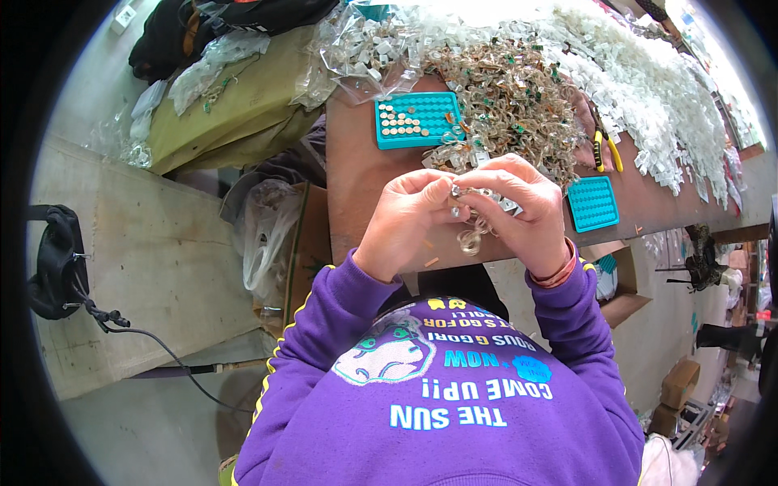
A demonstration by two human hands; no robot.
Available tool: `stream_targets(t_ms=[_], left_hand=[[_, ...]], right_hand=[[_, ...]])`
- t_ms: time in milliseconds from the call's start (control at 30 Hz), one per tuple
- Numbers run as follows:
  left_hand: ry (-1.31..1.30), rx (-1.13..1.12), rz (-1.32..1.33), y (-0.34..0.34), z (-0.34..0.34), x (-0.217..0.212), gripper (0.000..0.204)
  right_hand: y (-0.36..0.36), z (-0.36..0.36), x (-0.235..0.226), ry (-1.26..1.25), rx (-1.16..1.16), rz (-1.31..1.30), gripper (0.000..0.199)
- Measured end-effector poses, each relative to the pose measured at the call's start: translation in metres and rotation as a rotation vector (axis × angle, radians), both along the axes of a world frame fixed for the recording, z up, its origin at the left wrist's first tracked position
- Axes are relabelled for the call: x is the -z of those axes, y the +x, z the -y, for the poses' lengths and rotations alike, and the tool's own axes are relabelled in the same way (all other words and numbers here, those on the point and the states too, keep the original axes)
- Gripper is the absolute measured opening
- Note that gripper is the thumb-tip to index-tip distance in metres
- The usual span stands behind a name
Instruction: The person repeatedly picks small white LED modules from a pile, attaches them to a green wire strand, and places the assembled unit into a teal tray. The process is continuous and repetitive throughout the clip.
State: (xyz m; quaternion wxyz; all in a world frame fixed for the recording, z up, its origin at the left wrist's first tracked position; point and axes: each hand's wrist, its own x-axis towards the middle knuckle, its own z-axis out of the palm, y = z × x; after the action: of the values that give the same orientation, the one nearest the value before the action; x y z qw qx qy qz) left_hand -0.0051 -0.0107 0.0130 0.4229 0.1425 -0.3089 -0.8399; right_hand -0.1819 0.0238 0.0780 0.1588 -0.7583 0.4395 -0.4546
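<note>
In front of my chest, over the near edge of the brown table (348, 178), my two hands meet fingertip to fingertip. My left hand (397, 223) pinches a small shiny metallic piece together with my right hand (531, 202). From between the fingers hangs a coiled, clear brownish cable (472, 238); the fingers partly hide what it joins. Just beyond the hands lies a heap of similar coiled cables (519, 105) with small green and orange bits. A teal tray (444, 109) left of the heap carries several small round pale pieces.
A second teal tray (593, 204) sits at the right near edge. Yellow-handled pliers (606, 152) lie beside the cable heap. Clear white plastic pieces (648, 105) spread across the far right. A bag of white blocks (374, 53) is at the far left; a plastic bag (266, 235) hangs below.
</note>
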Motion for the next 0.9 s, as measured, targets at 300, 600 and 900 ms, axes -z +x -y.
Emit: stream_targets(t_ms=[300, 600, 900], left_hand=[[-0.021, -0.023, 0.034, -0.006, -0.004, 0.000, 0.023], [0.050, -0.042, 0.020, -0.011, -0.007, 0.001, 0.024], [0.026, -0.081, 0.058, -0.011, -0.006, 0.001, 0.022]], right_hand=[[0.003, -0.004, 0.002, -0.093, 0.037, -0.082, 0.020], [0.004, -0.003, 0.004, -0.057, 0.063, -0.081, 0.018], [0.003, 0.000, 0.003, -0.077, 0.056, -0.096, 0.019]])
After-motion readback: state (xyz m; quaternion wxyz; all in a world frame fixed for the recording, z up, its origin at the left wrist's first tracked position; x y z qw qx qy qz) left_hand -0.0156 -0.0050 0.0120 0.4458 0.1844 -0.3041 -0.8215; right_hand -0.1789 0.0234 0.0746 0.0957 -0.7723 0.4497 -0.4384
